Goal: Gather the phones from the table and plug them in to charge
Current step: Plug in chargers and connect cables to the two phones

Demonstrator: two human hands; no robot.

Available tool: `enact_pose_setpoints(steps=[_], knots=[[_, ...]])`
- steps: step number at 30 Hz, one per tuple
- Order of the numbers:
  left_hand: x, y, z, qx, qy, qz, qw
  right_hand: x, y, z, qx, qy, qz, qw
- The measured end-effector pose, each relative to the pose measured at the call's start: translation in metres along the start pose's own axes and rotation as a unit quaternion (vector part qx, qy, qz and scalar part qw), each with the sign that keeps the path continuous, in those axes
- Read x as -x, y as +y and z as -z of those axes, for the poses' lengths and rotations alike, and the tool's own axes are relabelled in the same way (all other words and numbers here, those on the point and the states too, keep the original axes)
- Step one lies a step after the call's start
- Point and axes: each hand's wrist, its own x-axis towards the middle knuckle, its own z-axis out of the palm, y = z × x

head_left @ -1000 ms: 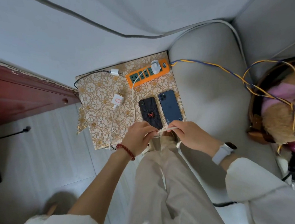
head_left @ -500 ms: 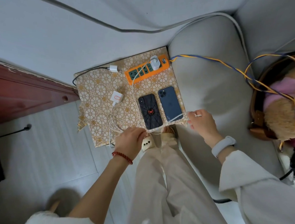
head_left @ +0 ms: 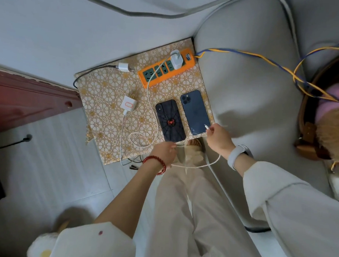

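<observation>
**Phones on the patterned table, cable end in hand**

Phones lay face down on the small table [head_left: 109,103] between grey sofa [head_left: 250,97] and tiled floor [head_left: 55,152]: blue phone [head_left: 196,111] beside black phone [head_left: 170,120]. Right hand [head_left: 217,136] pinched the white cable [head_left: 197,165] tip over the blue phone; left hand [head_left: 165,152] gripped the same cable.

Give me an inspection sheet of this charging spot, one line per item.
Surface: small table under a gold floral cloth.
Job's things: black spider-case phone and blue phone lie face down, side by side, neither plugged in.
Clutter: orange power strip with one white charger plugged in; loose white adapter.
Grippers: right hand pinches the cable's plug over the blue phone; left hand holds the white cable.
Cables: yellow-blue cord leaves the strip.
Surroundings: grey sofa, tiled floor.
</observation>
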Motion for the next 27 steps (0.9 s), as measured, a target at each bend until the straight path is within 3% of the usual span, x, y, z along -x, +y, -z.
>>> enact_pose_setpoints(steps=[3,5,8,15,20,27], knots=[[-0.020,0.014,0.000,0.124,0.107,-0.010,0.986,-0.012,-0.003,-0.005,-0.033,0.027,0.041,0.998],[-0.034,0.025,-0.002,0.171,0.136,-0.023,0.976,-0.023,-0.007,-0.008,-0.061,0.032,0.071,0.995],[-0.056,0.042,-0.008,0.257,0.123,-0.017,0.958,-0.037,-0.008,-0.013,-0.069,0.011,0.080,0.994],[-0.081,0.070,-0.025,0.300,0.123,0.008,0.946,-0.046,0.001,-0.021,-0.114,0.024,0.054,0.992],[-0.080,0.065,-0.023,0.404,0.154,0.012,0.902,-0.043,0.004,-0.014,-0.179,0.021,0.045,0.983],[-0.064,0.053,-0.004,0.433,0.115,0.020,0.894,-0.013,0.011,0.004,-0.248,-0.014,0.047,0.968]])
